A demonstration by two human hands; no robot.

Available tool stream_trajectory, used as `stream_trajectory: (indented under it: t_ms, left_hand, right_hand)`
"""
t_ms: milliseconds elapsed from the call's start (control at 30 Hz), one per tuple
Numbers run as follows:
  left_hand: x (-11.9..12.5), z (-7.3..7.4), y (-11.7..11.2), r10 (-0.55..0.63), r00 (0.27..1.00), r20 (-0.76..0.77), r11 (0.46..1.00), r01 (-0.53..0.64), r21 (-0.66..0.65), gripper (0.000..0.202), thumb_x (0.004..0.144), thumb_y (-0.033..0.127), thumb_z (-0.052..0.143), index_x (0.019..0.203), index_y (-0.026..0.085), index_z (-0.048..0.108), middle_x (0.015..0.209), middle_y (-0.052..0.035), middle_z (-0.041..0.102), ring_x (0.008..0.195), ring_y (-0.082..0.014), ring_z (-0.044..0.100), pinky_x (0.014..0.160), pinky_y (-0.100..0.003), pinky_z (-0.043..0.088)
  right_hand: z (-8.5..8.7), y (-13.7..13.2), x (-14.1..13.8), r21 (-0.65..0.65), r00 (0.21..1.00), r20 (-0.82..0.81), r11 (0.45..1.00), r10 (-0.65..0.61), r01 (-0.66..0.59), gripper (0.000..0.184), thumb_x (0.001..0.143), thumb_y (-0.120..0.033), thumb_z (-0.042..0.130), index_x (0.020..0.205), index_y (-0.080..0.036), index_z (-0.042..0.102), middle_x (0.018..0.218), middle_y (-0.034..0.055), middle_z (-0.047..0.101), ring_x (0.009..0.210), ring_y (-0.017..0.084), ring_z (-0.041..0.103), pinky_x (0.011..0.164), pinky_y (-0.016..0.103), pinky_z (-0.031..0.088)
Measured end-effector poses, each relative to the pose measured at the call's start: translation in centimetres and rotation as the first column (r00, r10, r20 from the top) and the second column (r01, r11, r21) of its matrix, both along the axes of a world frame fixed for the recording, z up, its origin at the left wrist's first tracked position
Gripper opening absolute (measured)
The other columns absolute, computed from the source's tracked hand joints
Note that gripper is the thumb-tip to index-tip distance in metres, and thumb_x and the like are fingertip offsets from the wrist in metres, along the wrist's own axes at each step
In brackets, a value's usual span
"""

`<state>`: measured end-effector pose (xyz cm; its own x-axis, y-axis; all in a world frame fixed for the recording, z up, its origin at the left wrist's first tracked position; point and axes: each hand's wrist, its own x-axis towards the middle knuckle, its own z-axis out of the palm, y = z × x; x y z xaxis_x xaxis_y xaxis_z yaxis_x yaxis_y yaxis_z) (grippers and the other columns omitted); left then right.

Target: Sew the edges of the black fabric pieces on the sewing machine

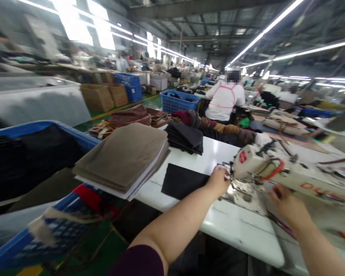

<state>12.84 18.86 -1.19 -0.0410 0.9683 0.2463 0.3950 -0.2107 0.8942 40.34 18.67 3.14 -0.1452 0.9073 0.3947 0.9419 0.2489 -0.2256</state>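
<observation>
My left hand [219, 181] is at the needle end of a white sewing machine [248, 163], its fingers pinched together. What they hold, if anything, is too small to make out. Flat on the white table [218, 220], partly behind my left forearm, lies a black fabric piece [182, 181]. Under the machine's arm, to the right of the needle, is my right hand [287, 205]. Its fingers are curled in and slightly blurred, and I cannot see what is between them. A stack of dark fabric pieces [186, 138] rests behind the black piece.
To the left, a stack of brown-grey panels [123, 155] overhangs the table edge beside a large blue crate [66, 203] of dark fabric. Brown and maroon bundles [132, 115] lie behind. A person in white [222, 99] sits ahead, near another blue crate [179, 101].
</observation>
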Motion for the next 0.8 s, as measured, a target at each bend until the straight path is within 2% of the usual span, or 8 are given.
stream_trajectory:
  t_ms: [100,200,267,367,500,600,667,800]
  left_hand:
    - [0.0,-0.2,0.0,-0.001,0.999,0.032,0.999,-0.001,0.036,0.022,0.075,-0.002,0.061,0.090,0.014,0.067,0.104,-0.0079,0.057,0.091,-0.0164,0.062,0.091,-0.030,0.054]
    - [0.0,-0.2,-0.2,0.006,0.999,0.052,0.998,-0.009,0.067,0.022,0.076,-0.003,0.059,0.085,0.015,0.066,0.098,-0.0060,0.056,0.089,-0.0160,0.061,0.089,-0.029,0.053]
    - [-0.1,-0.1,-0.3,0.011,0.998,0.063,0.996,-0.016,0.089,0.019,0.078,-0.002,0.059,0.083,0.015,0.065,0.095,-0.0054,0.056,0.087,-0.0160,0.060,0.088,-0.030,0.053]
    - [-0.3,0.1,-0.3,0.013,0.997,0.082,0.992,-0.023,0.125,0.014,0.083,0.003,0.057,0.083,0.016,0.064,0.091,-0.0048,0.055,0.083,-0.0164,0.059,0.085,-0.032,0.052]
    - [-0.4,0.5,-0.5,-0.005,0.995,0.098,0.983,-0.014,0.184,0.017,0.091,0.012,0.052,0.075,0.018,0.058,0.085,-0.0039,0.054,0.082,-0.0179,0.059,0.081,-0.032,0.051]
    - [-0.6,1.3,-1.1,-0.018,0.995,0.093,0.974,-0.004,0.228,0.027,0.098,0.022,0.046,0.072,0.020,0.053,0.083,-0.0040,0.053,0.083,-0.0189,0.058,0.080,-0.033,0.051]
    - [-0.8,2.3,-1.7,-0.011,0.997,0.079,0.968,-0.009,0.249,0.028,0.099,0.025,0.045,0.072,0.020,0.053,0.084,-0.0041,0.054,0.085,-0.0194,0.058,0.084,-0.034,0.051]
    - [-1.6,4.8,-4.5,0.008,1.000,-0.020,0.964,-0.002,0.265,0.024,0.096,0.021,0.049,0.073,0.020,0.056,0.089,-0.0039,0.058,0.089,-0.0171,0.059,0.091,-0.031,0.050]
  right_hand:
    - [-0.8,0.3,1.9,-0.042,0.997,0.012,0.997,-0.071,0.071,0.018,0.085,-0.039,0.051,0.085,-0.024,0.062,0.076,0.0082,0.070,0.064,0.022,0.066,0.059,0.033,0.047]
    - [-1.1,-0.2,2.9,-0.009,0.999,-0.016,0.999,-0.036,0.036,0.029,0.083,-0.036,0.048,0.100,-0.019,0.064,0.102,0.0128,0.072,0.082,0.023,0.069,0.074,0.035,0.054]
    - [-1.0,-1.6,3.6,0.019,0.999,-0.004,0.999,-0.044,0.044,0.033,0.084,-0.036,0.048,0.105,-0.018,0.065,0.109,0.0144,0.070,0.089,0.024,0.067,0.083,0.037,0.054]
    - [-1.1,-4.9,4.4,0.045,0.996,0.060,0.997,-0.067,0.064,0.033,0.090,-0.038,0.048,0.109,-0.018,0.066,0.106,0.0131,0.068,0.085,0.023,0.066,0.086,0.039,0.054]
    - [-2.6,-9.1,4.4,0.056,0.979,0.153,0.991,-0.131,0.124,0.040,0.092,-0.050,0.055,0.118,-0.022,0.067,0.112,0.0118,0.067,0.100,0.028,0.065,0.095,0.044,0.051]
    - [-3.9,-11.2,4.3,0.002,0.978,0.121,0.985,-0.171,0.172,0.038,0.097,-0.051,0.048,0.114,-0.024,0.068,0.106,0.0095,0.067,0.094,0.024,0.067,0.090,0.039,0.054]
    - [-4.1,-12.4,4.7,0.018,0.977,0.124,0.984,-0.175,0.174,0.038,0.100,-0.049,0.042,0.109,-0.024,0.068,0.104,0.0090,0.068,0.090,0.023,0.069,0.084,0.036,0.056]
    - [-3.0,-13.4,5.2,0.104,0.986,0.158,0.994,-0.046,0.030,0.034,0.101,-0.043,0.041,0.104,-0.026,0.070,0.098,0.0070,0.071,0.086,0.023,0.070,0.074,0.035,0.057]
